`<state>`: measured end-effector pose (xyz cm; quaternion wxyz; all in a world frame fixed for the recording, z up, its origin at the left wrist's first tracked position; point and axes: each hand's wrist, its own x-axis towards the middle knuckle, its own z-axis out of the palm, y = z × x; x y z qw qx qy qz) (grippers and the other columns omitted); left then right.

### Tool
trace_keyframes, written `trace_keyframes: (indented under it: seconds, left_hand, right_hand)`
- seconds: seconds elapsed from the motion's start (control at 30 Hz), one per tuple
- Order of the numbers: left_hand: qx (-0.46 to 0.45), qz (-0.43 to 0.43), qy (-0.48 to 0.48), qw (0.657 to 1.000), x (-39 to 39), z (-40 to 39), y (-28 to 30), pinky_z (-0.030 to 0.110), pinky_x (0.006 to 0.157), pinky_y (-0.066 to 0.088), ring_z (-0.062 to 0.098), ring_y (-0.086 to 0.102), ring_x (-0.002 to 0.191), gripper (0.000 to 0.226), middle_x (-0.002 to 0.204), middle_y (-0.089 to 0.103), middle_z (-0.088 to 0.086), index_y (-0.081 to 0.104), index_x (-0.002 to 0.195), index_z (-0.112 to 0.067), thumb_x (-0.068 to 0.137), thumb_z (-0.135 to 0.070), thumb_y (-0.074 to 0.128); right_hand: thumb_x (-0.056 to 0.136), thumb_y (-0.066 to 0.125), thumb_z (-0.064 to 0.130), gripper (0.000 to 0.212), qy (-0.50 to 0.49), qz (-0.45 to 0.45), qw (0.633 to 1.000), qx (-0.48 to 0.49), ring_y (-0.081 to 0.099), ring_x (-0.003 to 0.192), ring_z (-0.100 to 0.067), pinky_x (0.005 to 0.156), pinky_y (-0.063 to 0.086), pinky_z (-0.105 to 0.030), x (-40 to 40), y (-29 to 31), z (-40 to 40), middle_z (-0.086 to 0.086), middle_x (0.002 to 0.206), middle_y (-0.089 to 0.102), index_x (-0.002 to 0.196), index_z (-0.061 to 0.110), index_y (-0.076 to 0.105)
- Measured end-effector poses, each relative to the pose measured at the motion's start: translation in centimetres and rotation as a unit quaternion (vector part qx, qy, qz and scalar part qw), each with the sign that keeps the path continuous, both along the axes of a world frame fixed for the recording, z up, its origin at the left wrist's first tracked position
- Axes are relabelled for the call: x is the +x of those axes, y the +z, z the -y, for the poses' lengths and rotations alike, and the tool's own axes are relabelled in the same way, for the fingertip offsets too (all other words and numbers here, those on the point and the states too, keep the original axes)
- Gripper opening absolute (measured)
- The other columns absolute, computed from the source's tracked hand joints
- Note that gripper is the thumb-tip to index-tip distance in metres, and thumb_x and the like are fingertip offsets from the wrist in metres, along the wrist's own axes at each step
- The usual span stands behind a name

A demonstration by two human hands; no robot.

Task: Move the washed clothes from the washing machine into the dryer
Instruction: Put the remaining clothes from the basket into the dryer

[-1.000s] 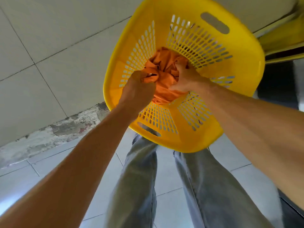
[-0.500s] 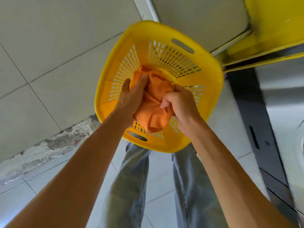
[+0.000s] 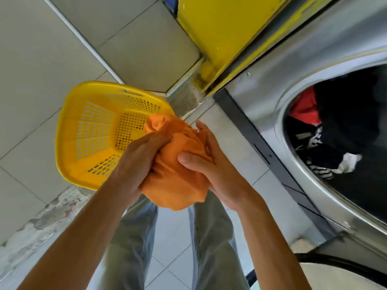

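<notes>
A bunched orange garment (image 3: 178,168) is held between both hands above my legs. My left hand (image 3: 136,162) grips its left side with curled fingers. My right hand (image 3: 211,164) cups its right side, thumb pressed on the cloth. The yellow laundry basket (image 3: 83,143) lies on the tiled floor to the left, with nothing visible inside it. At the right, a steel machine (image 3: 272,80) has its round opening uncovered, and dark, red, white and striped clothes (image 3: 335,132) lie in the drum.
A yellow panel (image 3: 219,24) stands at the top beside the machine. Grey floor tiles (image 3: 41,59) stretch to the left. Part of a round door rim (image 3: 335,271) shows at the bottom right. My legs in jeans (image 3: 134,248) are below the hands.
Both hands have lifted the orange garment out of the basket and carried it right, toward the machine. The view has swung right, bringing the open drum into sight.
</notes>
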<state>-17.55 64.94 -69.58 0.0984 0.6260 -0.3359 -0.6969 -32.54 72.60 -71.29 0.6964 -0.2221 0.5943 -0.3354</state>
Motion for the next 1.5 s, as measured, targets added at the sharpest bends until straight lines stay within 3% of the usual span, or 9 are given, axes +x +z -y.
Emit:
trace_keyframes:
  seconds: [0.17,0.33,0.43,0.53,0.67,0.77,0.93,1.3,1.5]
  left_hand:
    - [0.060,-0.074,-0.093,0.991,-10.2,-2.3,2.6,0.035,0.081,0.061,0.014,0.074,0.090,0.018,0.095,0.078,-0.001,0.077,0.092,-0.030,0.091,-0.035,0.060]
    - [0.084,-0.063,-0.208,0.972,-20.2,-4.3,4.2,0.056,0.086,0.055,0.022,0.058,0.120,0.040,0.134,0.058,-0.008,0.060,0.122,-0.046,0.082,-0.050,0.064]
    - [0.016,-0.039,-0.236,0.971,-23.4,-4.1,4.2,0.049,0.080,0.057,0.023,0.045,0.131,0.038,0.145,0.046,-0.011,0.055,0.131,-0.042,0.093,-0.042,0.056]
    - [0.011,-0.032,-0.215,0.976,-23.7,-3.5,3.1,0.035,0.067,0.054,0.021,0.043,0.132,0.034,0.146,0.045,-0.011,0.056,0.131,-0.040,0.097,-0.035,0.052]
    - [0.011,0.016,-0.211,0.977,-21.5,-3.3,0.9,0.042,0.079,0.052,0.021,0.043,0.133,0.034,0.147,0.046,-0.008,0.057,0.129,-0.042,0.097,-0.032,0.053]
    - [0.013,0.054,-0.191,0.980,-19.8,-3.5,-0.1,0.043,0.082,0.052,0.020,0.046,0.128,0.031,0.145,0.048,-0.005,0.060,0.125,-0.041,0.097,-0.028,0.053]
    - [0.016,0.063,-0.167,0.984,-17.9,-4.0,-0.9,0.043,0.083,0.054,0.021,0.049,0.127,0.029,0.139,0.054,-0.006,0.063,0.120,-0.042,0.096,-0.027,0.056]
    - [-0.015,0.119,-0.138,0.983,-8.7,-2.9,-1.1,0.037,0.081,0.053,0.016,0.056,0.103,0.032,0.124,0.059,-0.004,0.062,0.123,-0.037,0.092,-0.029,0.056]
    - [-0.040,0.151,-0.164,0.974,-2.0,-2.7,-0.1,0.042,0.093,0.054,0.020,0.059,0.108,0.030,0.128,0.062,-0.001,0.067,0.119,-0.030,0.092,-0.024,0.057]
  right_hand:
    - [0.073,0.073,0.024,0.033,-0.132,-0.069,0.989,0.014,0.068,0.106,-0.031,0.096,0.053,-0.055,-8.7,2.8,-3.8,-0.011,0.110,0.071,0.105,0.022,0.066]
    - [0.069,0.068,0.013,0.018,-0.268,-0.143,0.953,0.026,0.068,0.087,-0.024,0.080,0.054,-0.043,-18.4,3.7,-8.6,-0.005,0.089,0.071,0.085,0.021,0.070]
    - [0.064,0.068,0.015,0.018,-0.342,-0.223,0.912,0.041,0.064,0.081,-0.019,0.073,0.049,-0.036,-23.9,3.6,-10.5,0.001,0.081,0.069,0.080,0.024,0.067]
    - [0.067,0.069,0.017,0.017,-0.347,-0.279,0.894,0.050,0.066,0.088,-0.020,0.075,0.051,-0.038,-28.8,3.1,-10.7,0.003,0.088,0.071,0.079,0.029,0.067]
    - [0.069,0.071,0.027,0.038,-0.321,-0.251,0.911,0.064,0.069,0.102,-0.021,0.069,0.056,-0.033,-34.4,0.4,-7.0,0.002,0.111,0.072,0.106,0.032,0.069]
    - [0.063,0.071,0.034,0.048,-0.232,-0.355,0.903,0.066,0.066,0.105,-0.018,0.079,0.060,-0.041,-36.3,-2.8,-3.6,0.006,0.119,0.068,0.110,0.044,0.066]
    - [0.074,0.061,0.023,0.037,-0.177,-0.458,0.870,0.051,0.063,0.112,-0.012,0.103,0.050,-0.036,-31.8,-4.9,-1.1,0.004,0.119,0.069,0.109,0.025,0.071]
    - [0.087,0.055,0.008,0.039,-0.054,-0.344,0.937,0.019,0.059,0.106,-0.006,0.076,0.043,-0.009,-12.5,-4.2,-2.9,0.012,0.118,0.063,0.121,0.023,0.066]
    - [0.087,0.052,0.009,0.037,-0.043,-0.316,0.948,0.003,0.061,0.106,-0.007,0.088,0.045,-0.019,-2.5,-1.4,-2.5,0.007,0.122,0.067,0.119,0.024,0.067]
